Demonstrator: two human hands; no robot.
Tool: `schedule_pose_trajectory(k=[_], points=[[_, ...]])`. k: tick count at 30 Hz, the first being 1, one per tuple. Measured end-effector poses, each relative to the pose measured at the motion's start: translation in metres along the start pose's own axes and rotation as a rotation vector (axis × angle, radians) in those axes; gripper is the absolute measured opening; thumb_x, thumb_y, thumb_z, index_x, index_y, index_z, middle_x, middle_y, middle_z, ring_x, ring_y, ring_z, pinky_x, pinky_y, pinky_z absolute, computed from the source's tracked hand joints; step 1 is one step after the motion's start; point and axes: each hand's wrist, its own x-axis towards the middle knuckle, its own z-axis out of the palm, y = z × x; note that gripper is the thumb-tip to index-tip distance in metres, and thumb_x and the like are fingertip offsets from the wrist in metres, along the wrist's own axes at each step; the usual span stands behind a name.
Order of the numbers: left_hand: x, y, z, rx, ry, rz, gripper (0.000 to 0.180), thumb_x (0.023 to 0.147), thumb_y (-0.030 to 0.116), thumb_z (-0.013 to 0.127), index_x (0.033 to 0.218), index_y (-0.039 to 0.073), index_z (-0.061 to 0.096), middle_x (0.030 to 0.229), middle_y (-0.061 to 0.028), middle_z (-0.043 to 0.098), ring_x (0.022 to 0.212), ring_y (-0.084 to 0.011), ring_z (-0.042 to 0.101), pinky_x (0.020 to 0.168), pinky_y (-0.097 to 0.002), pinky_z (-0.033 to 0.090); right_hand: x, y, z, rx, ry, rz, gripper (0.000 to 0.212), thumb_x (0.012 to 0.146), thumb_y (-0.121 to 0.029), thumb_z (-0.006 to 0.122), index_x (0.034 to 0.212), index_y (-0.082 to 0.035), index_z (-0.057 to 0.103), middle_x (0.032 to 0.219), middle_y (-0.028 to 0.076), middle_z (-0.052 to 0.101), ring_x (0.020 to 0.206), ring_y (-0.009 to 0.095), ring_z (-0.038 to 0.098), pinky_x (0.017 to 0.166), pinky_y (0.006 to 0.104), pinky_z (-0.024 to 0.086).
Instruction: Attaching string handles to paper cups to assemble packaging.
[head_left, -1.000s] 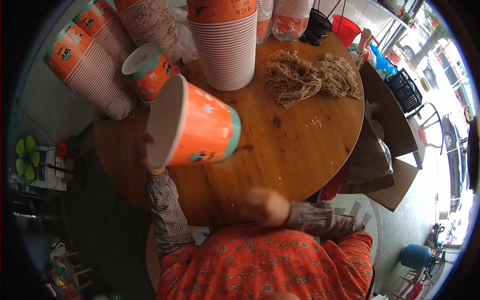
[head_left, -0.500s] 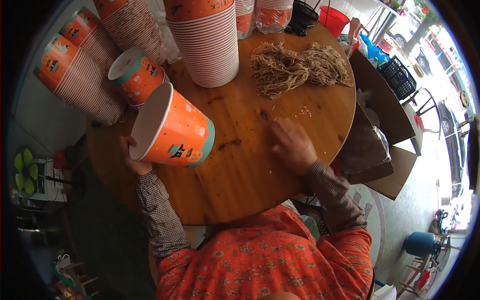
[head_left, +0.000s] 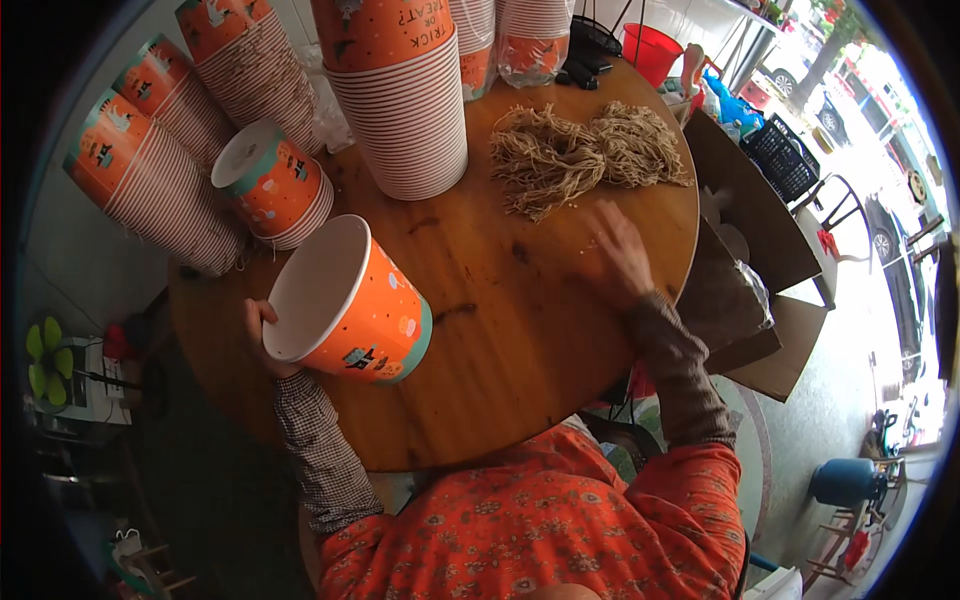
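Right hand (head_left: pixel 620 255) displaced outward across the round wooden table (head_left: pixel 480 410): a second ago it was a blur by the table's near edge, whereas now it lies palm down at the right, its fingers extended and apart just below the tan twine (head_left: pixel 590 155), with nothing seen in its grasp. Contact between this hand and the tabletop cannot be told. The scatter of pale bits visible near it half a second ago is no longer plainly seen. The orange-and-teal paper bucket (head_left: pixel 370 310), over the left part of the table, has a less sideways tilt than a second ago; its mouth now faces up and leftward. The left hand (head_left: pixel 265 340) grips it at the rim, fingers closed on the wall; whether its base rests on the wood is unclear. In effect, one hand supports the bucket while the other is free. Count: one bucket in hand; seven nested stacks, namely three tall leaning stacks (head_left: pixel 165 190) at the left, one short inverted stack (head_left: pixel 280 195), one tall central stack (head_left: pixel 415 140) and two plastic-wrapped stacks (head_left: pixel 535 45) behind; twine in two adjoining lobes, one hank or two being indeterminable; one red pail (head_left: pixel 652 52) beyond; one black crate (head_left: pixel 780 158) at the right.
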Motion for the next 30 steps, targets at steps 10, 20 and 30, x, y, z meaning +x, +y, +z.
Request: schedule_pose_trajectory(k=[10, 20, 30], points=[[0.0, -0.024, -0.003, -0.096, -0.028, 0.023, 0.041, 0.101, 0.033, 0.039, 0.067, 0.009, 0.04, 0.063, 0.0004, 0.035, 0.061, -0.0109, 0.038, 0.062, -0.0281, 0.038, 0.04, 0.019, 0.026, 0.106, 0.033, 0.095, 0.041, 0.077, -0.004, 0.056, 0.118, -0.002, 0.059, 0.125, 0.014, 0.057, 0.119, 0.033, 0.049, 0.101, 0.0405, 0.039], [0.003, -0.01, -0.015, -0.345, -0.144, 0.034, 0.031, 0.1, 0.032, 0.038, 0.086, 0.007, 0.051, 0.069, -0.0007, 0.036, 0.064, -0.0129, 0.039, 0.068, -0.0302, 0.041, 0.091, -0.047, -0.011, 0.307, 0.003, -0.015, 0.016, 0.079, -0.009, 0.06, 0.094, -0.006, 0.064, 0.096, 0.011, 0.061, 0.089, 0.03, 0.061, 0.075, 0.0394, 0.051], [0.016, -0.022, -0.011, 0.476, 0.15, 1.061, 0.047, 0.1, 0.029, 0.041, 0.135, -0.002, 0.036, 0.081, -0.0072, 0.043, 0.069, -0.0167, 0.042, 0.067, -0.0342, 0.044, 0.237, -0.225, 0.189, 0.261, -0.174, -0.27, 0.041, 0.079, -0.009, 0.055, 0.12, -0.002, 0.054, 0.12, 0.016, 0.051, 0.104, 0.035, 0.056, 0.082, 0.0441, 0.052]])
